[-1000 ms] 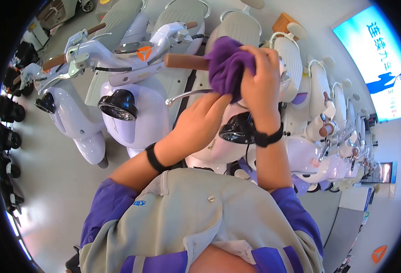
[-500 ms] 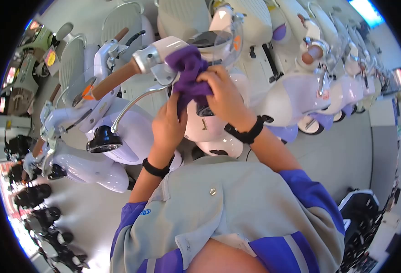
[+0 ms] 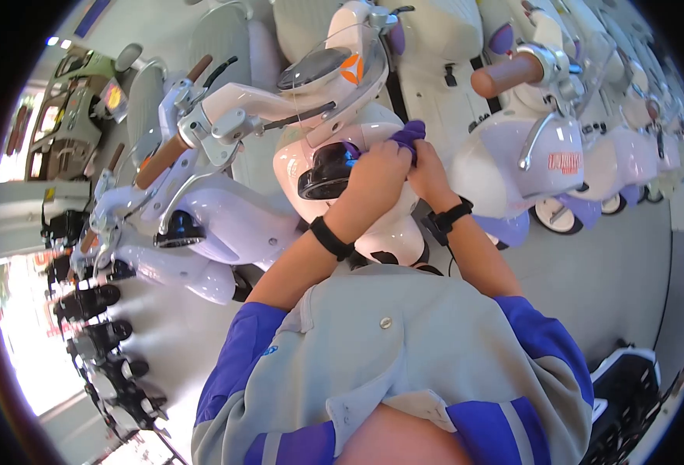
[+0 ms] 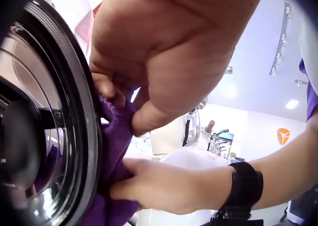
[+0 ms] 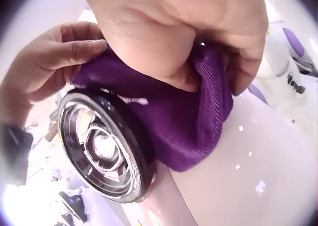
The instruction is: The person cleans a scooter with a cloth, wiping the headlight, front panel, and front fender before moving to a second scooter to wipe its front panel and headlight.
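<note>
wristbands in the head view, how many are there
2: a black band on the wrist behind the left hand, another black band behind the right hand; both hands hold the purple cloth.

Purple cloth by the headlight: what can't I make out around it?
- Head view: most of the purple cloth, hidden by the left hand and right hand.
- Left wrist view: part of the headlight, cut off by the left edge.
- Right wrist view: some right fingertips, hidden by the cloth.

A grey shirt (image 3: 404, 356) is showing blue sleeves (image 3: 545, 341), a round button (image 3: 385, 322) and a blue mark (image 3: 269, 351) — two black wristbands (image 3: 331, 239) are showing too.
</note>
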Available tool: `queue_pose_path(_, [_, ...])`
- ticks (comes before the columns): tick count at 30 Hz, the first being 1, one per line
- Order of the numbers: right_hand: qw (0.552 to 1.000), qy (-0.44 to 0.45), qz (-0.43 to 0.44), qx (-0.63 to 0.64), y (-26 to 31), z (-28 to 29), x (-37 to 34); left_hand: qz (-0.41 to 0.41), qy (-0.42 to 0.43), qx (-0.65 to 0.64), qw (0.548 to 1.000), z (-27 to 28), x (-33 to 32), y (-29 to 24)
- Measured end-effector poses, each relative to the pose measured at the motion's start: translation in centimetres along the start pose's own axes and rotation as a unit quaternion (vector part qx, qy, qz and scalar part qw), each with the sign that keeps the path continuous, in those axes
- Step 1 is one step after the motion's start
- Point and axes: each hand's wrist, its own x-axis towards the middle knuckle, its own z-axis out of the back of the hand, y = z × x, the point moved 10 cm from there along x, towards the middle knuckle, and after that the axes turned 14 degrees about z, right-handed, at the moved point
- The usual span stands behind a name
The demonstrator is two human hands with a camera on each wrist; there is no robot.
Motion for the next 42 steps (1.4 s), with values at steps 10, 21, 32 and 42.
queue_pose_path(10, [0.996, -0.01, 0.076, 0.053, 4.9, 1.7, 8.5, 0.198, -0.122, -0.027, 0.972, 5.1, -2.4, 2.0])
queue_pose_path(21, [0.981, 0.042, 0.161, 0.097, 14.5, 4.1, 6.5, 0.201, -0.303, 0.127, 0.923, 19.2, -5.1, 5.4])
queue_pose_path(32, [0.93, 0.022, 0.175, 0.321, 22.6, 2.0, 5.0, 0.348, 0.14, -0.326, 0.868, 13.9, 8.5, 14.4])
queue_pose_path(42, [0.937, -0.036, -0.026, 0.348, 14.4, 4.1, 6.8, 0.391, 0.037, -0.56, 0.729, 9.1, 4.0, 14.7])
